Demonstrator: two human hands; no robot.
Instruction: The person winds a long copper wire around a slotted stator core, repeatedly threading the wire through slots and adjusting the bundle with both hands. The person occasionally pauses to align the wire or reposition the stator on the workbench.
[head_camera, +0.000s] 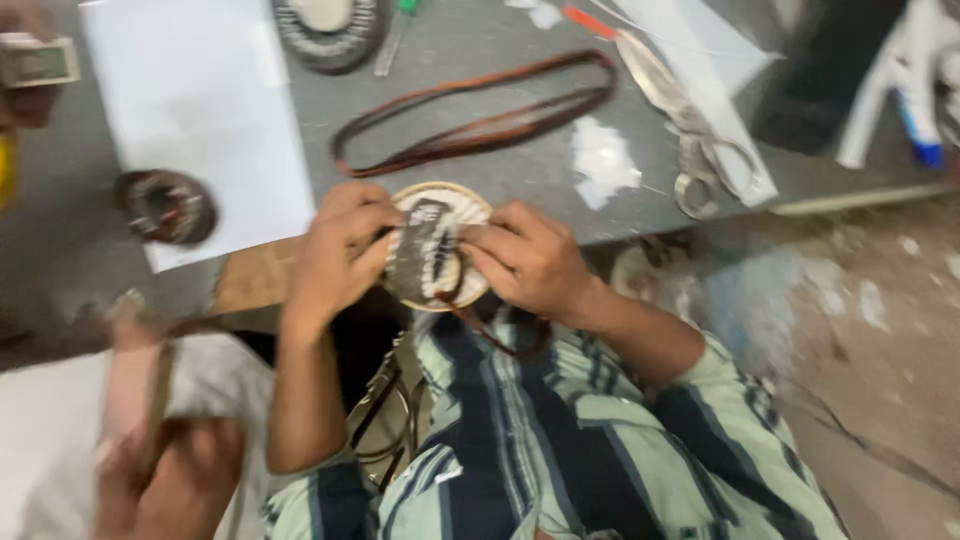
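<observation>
While the picture is blurred by motion, both hands clearly meet at the middle of the frame around a round coil (437, 250), a pale ring partly wound with dark wire. The left hand (340, 255) grips its left edge, fingers curled over the winding, and the right hand (525, 260) pinches the right edge, thumb pressed on top. A brown wire (500, 335) hangs from the coil toward the striped shirt. The coil seems stiff and rather heavy for its size, but its thin winding looks delicate, so holding by the outer rim is safer. On the grey table (500, 175) lie a loop of brown wire (480, 115) at upper centre and scissors (690, 130) at upper right.
</observation>
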